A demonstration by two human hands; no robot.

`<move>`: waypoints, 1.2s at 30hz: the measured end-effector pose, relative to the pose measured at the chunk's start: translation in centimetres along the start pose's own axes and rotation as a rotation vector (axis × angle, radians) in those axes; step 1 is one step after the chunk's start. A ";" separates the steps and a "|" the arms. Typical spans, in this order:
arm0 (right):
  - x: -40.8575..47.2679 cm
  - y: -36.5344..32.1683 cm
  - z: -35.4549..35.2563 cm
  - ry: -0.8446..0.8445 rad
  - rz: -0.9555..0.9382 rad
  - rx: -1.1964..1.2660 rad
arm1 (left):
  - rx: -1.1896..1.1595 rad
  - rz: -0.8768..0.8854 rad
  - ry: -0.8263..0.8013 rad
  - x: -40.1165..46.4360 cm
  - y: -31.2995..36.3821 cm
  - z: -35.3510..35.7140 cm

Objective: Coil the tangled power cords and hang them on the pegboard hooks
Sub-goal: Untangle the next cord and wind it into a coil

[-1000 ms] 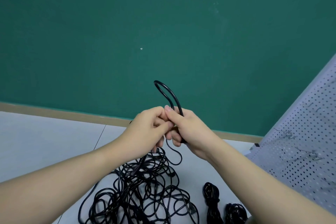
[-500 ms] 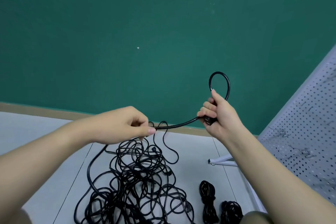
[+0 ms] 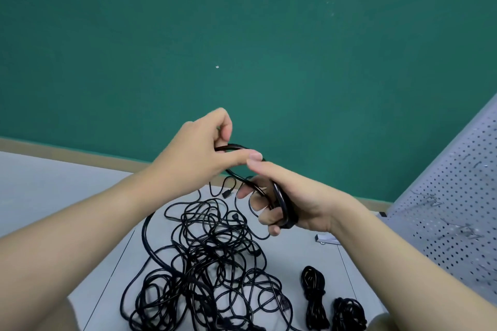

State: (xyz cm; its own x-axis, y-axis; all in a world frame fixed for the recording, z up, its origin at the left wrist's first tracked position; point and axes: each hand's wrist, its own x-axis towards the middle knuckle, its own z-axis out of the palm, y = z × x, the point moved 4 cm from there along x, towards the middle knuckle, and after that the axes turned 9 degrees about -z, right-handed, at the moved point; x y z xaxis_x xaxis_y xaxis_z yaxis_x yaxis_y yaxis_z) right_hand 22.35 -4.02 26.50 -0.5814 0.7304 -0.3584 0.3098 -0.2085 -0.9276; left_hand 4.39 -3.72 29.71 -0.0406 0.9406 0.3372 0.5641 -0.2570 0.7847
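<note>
A tangle of black power cords point(image 3: 209, 258) lies on the grey floor below my hands. One thick black cord point(image 3: 150, 239) rises out of it to my hands. My right hand point(image 3: 293, 196) grips a small coil of this cord point(image 3: 281, 204), its fingers curled round the loops. My left hand point(image 3: 199, 150) pinches the same cord between thumb and fingers just above and left of the coil, so the two hands nearly touch. The grey pegboard point(image 3: 451, 217) leans at the right with several small hooks on it.
Two coiled, bundled black cords point(image 3: 313, 298) point(image 3: 348, 313) lie on the floor at the lower right. A green wall point(image 3: 242, 48) with a tan skirting strip stands behind. The pegboard's white foot point(image 3: 326, 238) sits on the floor by my right wrist.
My hands were spread apart with a length of cord stretched between them; now my left hand has come back up to my right, laying the cord as another loop on the coil.
</note>
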 end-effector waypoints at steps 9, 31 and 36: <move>-0.4 -0.4 1.0 -0.262 -0.066 0.063 | 0.205 -0.067 -0.163 0.3 -1.7 0.8; -0.3 0.0 1.1 0.047 -0.155 -0.096 | 0.328 -0.089 -0.128 0.1 -0.8 1.6; -0.6 0.9 2.1 -0.168 -0.046 -0.167 | 0.185 -0.011 -0.134 0.3 -0.5 1.6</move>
State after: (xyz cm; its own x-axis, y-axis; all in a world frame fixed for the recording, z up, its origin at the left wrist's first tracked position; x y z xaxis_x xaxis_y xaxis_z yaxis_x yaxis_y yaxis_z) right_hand 21.41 -6.02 25.63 -0.7105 0.6153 -0.3415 0.3921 -0.0568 -0.9182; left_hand 5.46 -2.94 28.60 0.0547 0.9674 0.2474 0.7064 -0.2126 0.6752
